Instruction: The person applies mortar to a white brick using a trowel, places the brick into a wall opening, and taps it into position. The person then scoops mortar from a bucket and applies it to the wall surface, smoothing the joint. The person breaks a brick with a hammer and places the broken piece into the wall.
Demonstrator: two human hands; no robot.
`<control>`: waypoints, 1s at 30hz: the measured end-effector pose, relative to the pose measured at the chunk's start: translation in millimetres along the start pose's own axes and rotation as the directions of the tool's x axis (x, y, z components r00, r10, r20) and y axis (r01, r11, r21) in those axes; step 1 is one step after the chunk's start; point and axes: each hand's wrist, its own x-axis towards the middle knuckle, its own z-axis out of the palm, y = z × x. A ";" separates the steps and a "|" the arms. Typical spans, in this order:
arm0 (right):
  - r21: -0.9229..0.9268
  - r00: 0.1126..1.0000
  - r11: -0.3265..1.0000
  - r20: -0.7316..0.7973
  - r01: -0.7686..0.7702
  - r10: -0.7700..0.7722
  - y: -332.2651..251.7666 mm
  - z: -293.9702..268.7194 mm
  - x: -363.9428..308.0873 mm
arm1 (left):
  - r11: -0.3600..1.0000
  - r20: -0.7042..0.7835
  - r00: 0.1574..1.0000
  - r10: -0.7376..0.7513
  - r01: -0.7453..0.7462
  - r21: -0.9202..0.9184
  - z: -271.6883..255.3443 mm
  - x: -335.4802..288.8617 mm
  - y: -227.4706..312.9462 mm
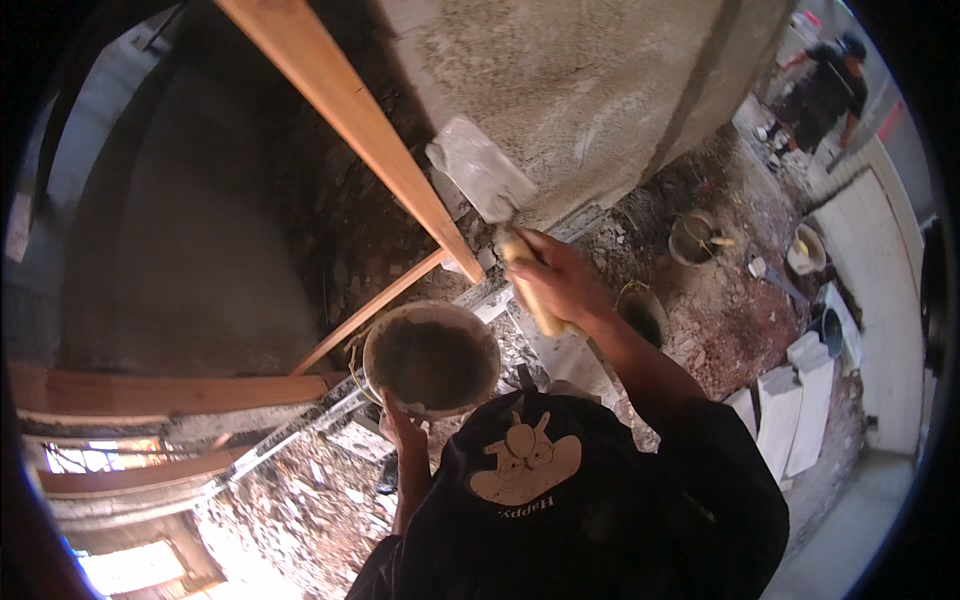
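Observation:
My right hand (565, 280) is wrapped round the wooden handle of a trowel (485, 168), whose flat, mortar-smeared blade points away from me. The blade is near the lower left edge of a rough grey plastered wall (570, 90); I cannot tell whether it touches. My left hand (402, 430) grips the near side of a round bucket (375, 345), with its fingers partly hidden beneath the rim. Dark grey wet mortar (432, 362) lies inside the bucket.
A slanting timber post (350, 110) and a thinner brace (375, 308) stand just left of the trowel. On the rubble-strewn ground at right are buckets (692, 238) and pale slabs (783, 410). Another person (825, 95) in dark clothes is at the far right.

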 end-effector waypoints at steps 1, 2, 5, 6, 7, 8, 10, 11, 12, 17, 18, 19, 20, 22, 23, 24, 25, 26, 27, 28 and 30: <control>-0.097 0.997 0.993 -0.034 0.062 -0.065 4.5 9.1 14.9 | 0.997 -0.042 0.997 -0.069 0.068 -0.028 -7.2 8.0 -2.3; -0.200 0.989 0.973 -0.065 0.116 -0.131 9.1 16.4 28.5 | 0.989 -0.079 0.987 -0.140 0.135 -0.062 -12.7 16.1 -5.3; -0.561 0.891 0.756 -0.067 0.338 -0.448 24.7 30.7 62.4 | 0.994 0.000 0.995 -0.101 0.101 -0.039 -22.6 12.4 -7.2; -0.555 0.888 0.765 -0.097 0.327 -0.450 26.7 34.8 64.9 | 0.998 0.024 0.999 -0.044 0.046 -0.050 -18.8 -1.1 1.2; -0.549 0.883 0.773 -0.126 0.317 -0.451 28.8 38.7 65.3 | 0.997 0.008 0.998 -0.056 0.057 -0.044 -21.3 1.5 -2.6; -0.553 0.903 0.784 -0.122 0.282 -0.411 28.3 38.5 66.9 | 0.997 -0.008 0.998 -0.068 0.068 -0.039 -28.1 6.7 -10.0; -0.578 0.958 0.795 -0.074 0.186 -0.278 26.2 34.6 72.9 | 0.992 -0.045 0.993 -0.114 0.111 -0.051 -26.5 -5.6 -7.1; -0.599 0.982 0.791 -0.037 0.126 -0.184 24.4 32.1 74.7 | 0.991 -0.055 0.990 -0.127 0.124 -0.052 -24.7 -5.9 -8.3; -0.573 0.973 0.804 -0.049 0.159 -0.227 21.5 34.4 72.2 | 0.990 -0.065 0.988 -0.137 0.133 -0.056 -23.8 -5.3 -7.7; -0.583 0.920 0.768 -0.081 0.267 -0.382 25.8 35.8 69.8 | 0.988 0.024 0.994 -0.104 0.106 -0.112 -27.2 7.2 -17.5; -0.584 0.932 0.772 -0.068 0.253 -0.357 26.5 34.4 70.9 | 0.986 0.050 0.994 -0.100 0.106 -0.129 -25.9 6.6 -18.7; -0.585 0.942 0.775 -0.056 0.238 -0.332 26.3 32.8 72.6 | 0.984 0.076 0.992 -0.096 0.106 -0.146 -24.3 6.2 -19.7; -0.586 0.951 0.779 -0.045 0.223 -0.306 25.8 31.2 73.1 | 0.986 0.086 0.993 -0.081 0.093 -0.140 -20.6 7.5 -20.4; -0.561 0.944 0.795 -0.069 0.231 -0.323 25.6 32.1 69.0 | 0.991 0.111 0.993 -0.050 0.063 -0.117 -11.7 11.1 -15.1; -0.549 0.939 0.802 -0.083 0.235 -0.332 26.2 31.5 65.5 | 0.990 0.137 0.988 -0.070 0.086 -0.110 -9.5 12.1 -13.3; -0.542 0.933 0.803 -0.090 0.248 -0.349 29.7 31.5 60.7 | 0.989 0.155 0.984 -0.090 0.107 -0.105 -10.7 14.0 -14.3; -0.548 0.943 0.806 -0.087 0.224 -0.321 36.4 29.1 58.8 | 0.986 0.174 0.978 -0.111 0.130 -0.100 -10.8 15.8 -15.4; -0.554 0.953 0.808 -0.083 0.199 -0.292 46.0 25.3 58.1 | 0.988 0.196 0.974 -0.117 0.134 -0.077 -11.2 19.0 -19.2; -0.557 0.961 0.812 -0.082 0.175 -0.264 52.4 23.0 56.8 | 0.989 0.218 0.968 -0.121 0.135 -0.052 -13.5 26.4 -22.7; -0.521 0.947 0.828 -0.105 0.208 -0.304 54.4 24.0 49.7 | 0.991 0.233 0.966 -0.111 0.126 -0.049 -10.6 31.6 -21.1; -0.364 0.959 0.918 -0.163 0.158 -0.230 55.1 21.9 18.9 | 0.994 0.191 0.975 -0.109 0.110 0.010 -4.0 35.0 -20.2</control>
